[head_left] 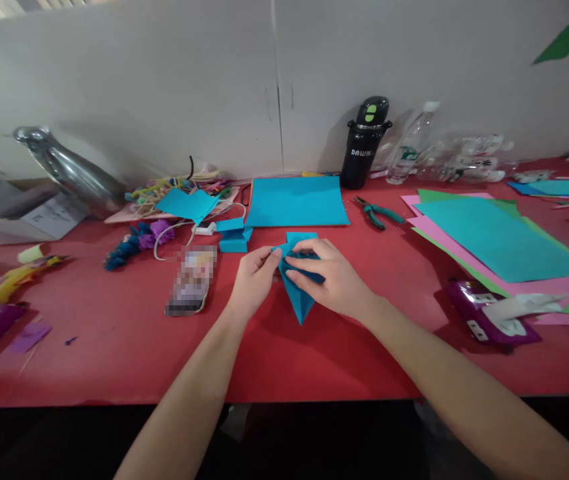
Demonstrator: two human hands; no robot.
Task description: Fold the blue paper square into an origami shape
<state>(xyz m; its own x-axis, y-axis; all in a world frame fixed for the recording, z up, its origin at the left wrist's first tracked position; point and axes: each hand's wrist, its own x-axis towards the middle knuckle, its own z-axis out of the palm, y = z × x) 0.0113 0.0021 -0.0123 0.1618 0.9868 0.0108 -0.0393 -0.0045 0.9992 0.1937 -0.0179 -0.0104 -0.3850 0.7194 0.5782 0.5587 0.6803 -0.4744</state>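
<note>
The left hand (255, 275) pinches an upper corner of a folded blue paper (300, 303) over the red tabletop (114, 363). The right hand (338, 275) grasps the paper's other side.

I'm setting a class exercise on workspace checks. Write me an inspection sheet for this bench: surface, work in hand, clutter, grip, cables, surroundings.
Surface: red tabletop; purple paper scraps at far left.
Work in hand: folded blue paper, pointed end toward the person.
Clutter: phone with pixelated screen, pliers, coloured sheets overlapping at right.
Grip: left hand pinches the paper's edge; right hand has its fingers against it, firmness unclear.
Cables: white plug at the right power strip; white cord looped beyond the phone.
Surroundings: pale panel behind; black flask and metal jug upright or leaning, bases partly unclear.
Spills: nothing seen.
</note>
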